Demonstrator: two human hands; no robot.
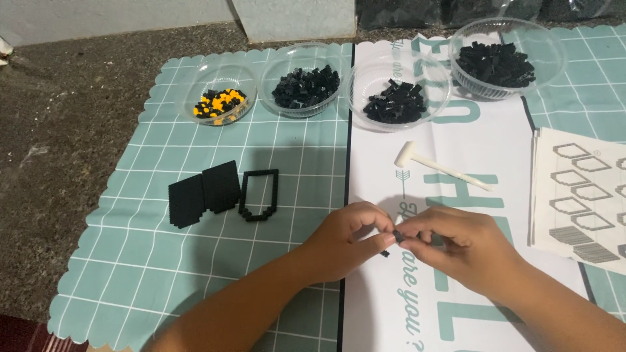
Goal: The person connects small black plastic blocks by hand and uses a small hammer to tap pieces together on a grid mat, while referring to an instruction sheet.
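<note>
Black building bricks (pixel 394 236), tiny, pinched between fingertips of left hand (pixel 349 238) and right hand (pixel 456 244) above a printed paper sheet (pixel 456 150).

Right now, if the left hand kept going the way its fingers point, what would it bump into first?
The left hand points right, so it would probably meet the right hand first. Both already pinch the same tiny black piece between their fingertips, with almost no gap between them.

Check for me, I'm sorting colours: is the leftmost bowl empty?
Not empty: the leftmost bowl holds a small heap of orange and black bricks.
</note>
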